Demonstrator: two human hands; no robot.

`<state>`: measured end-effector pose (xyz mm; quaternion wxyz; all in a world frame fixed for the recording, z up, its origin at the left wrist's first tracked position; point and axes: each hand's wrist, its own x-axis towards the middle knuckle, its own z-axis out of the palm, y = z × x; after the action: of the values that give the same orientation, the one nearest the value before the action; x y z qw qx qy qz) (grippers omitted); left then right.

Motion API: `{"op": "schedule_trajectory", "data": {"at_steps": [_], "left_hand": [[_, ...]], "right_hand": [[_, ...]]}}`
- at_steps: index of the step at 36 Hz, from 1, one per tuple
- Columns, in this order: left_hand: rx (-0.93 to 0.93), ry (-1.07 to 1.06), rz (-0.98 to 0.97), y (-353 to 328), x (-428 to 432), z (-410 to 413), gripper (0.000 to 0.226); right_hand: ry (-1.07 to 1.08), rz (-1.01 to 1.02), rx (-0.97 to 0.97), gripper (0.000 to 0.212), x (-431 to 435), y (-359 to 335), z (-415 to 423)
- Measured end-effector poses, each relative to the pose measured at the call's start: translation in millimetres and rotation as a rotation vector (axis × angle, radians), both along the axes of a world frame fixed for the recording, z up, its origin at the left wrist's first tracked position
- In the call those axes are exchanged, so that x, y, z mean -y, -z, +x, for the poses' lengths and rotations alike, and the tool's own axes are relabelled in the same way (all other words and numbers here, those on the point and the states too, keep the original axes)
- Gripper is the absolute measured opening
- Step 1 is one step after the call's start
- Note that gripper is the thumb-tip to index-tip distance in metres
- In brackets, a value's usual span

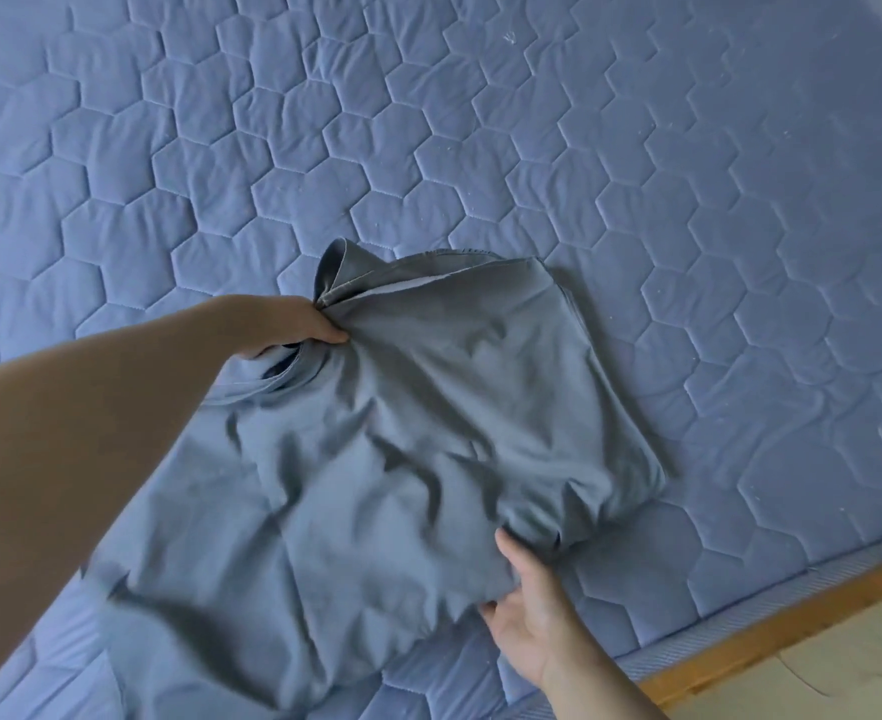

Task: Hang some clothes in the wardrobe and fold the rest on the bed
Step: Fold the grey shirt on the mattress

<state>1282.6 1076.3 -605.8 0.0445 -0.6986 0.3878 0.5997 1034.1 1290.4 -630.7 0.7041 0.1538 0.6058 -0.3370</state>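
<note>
You've got your left hand pinching the grey shirt at its far corner and your right hand gripping its near edge, probably to fold it over.

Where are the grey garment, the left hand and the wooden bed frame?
grey garment (402, 407), head view, its creased middle.
left hand (293, 324), head view, back of the hand.
wooden bed frame (792, 625), head view, its top face.

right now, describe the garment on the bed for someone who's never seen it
Start at the blue quilted bed cover with hexagon stitching. Towards its near edge lies the grey garment, partly folded. It is the only plain, crumpled, unquilted cloth there.
</note>
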Motion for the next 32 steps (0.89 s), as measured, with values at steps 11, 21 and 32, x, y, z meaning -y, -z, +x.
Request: {"op": "schedule_trajectory", "data": {"at_steps": [11,21,32], "left_hand": [[-0.136,-0.469,-0.23,-107,-2,16,0.028],[-0.4,-0.803,-0.517,-221,-38,49,0.029],[-0.27,-0.793,-0.135,-109,-171,79,0.032]], "right_hand": [[-0.056,-0.304,-0.113,0.026,93,-96,-32],[-0.167,-0.609,-0.264,0.021,153,-217,-29],[-0.44,-0.34,-0.566,0.027,58,-134,-25]]}}
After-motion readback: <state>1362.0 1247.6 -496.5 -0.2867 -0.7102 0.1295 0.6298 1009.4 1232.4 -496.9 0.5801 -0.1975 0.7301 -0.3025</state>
